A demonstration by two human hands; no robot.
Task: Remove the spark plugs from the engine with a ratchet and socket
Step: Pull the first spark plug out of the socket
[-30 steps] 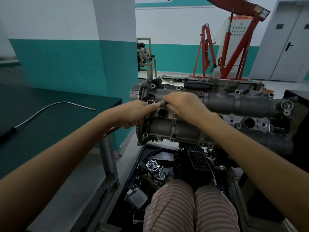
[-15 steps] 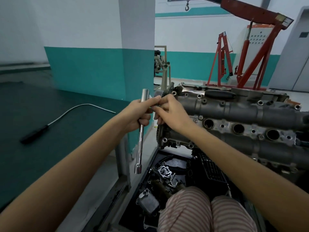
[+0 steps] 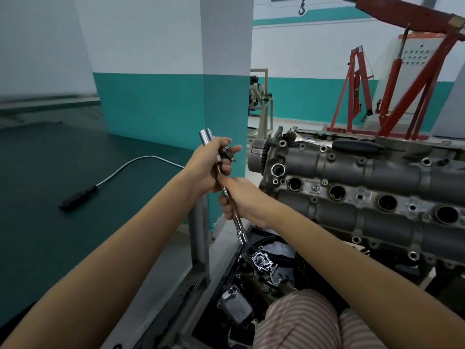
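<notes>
The left hand (image 3: 205, 167) has its fingers curled round the upper part of a long chrome socket extension (image 3: 227, 195), and between thumb and forefinger it also pinches a small dark piece that looks like a spark plug (image 3: 226, 154), though motion blur leaves that uncertain. The right hand (image 3: 241, 200) grips the same bar lower down, its fingers wrapped round the shaft and its index finger laid along it toward the left hand. The tool is tilted, its socket end high and to the left, its lower end pointing down toward the near right, clear of the hands. Both hands are held in the air just left of the engine (image 3: 364, 195), not touching it. The engine lies to the right, with a row of open round plug wells across its top. On the dark green bench (image 3: 63, 248) to the left lies a black-handled flexible tool (image 3: 100, 183). Below the hands, a tray of loose parts (image 3: 264, 270) sits beside striped trousers (image 3: 302, 323). Far right stands a red engine hoist (image 3: 402, 79).
</notes>
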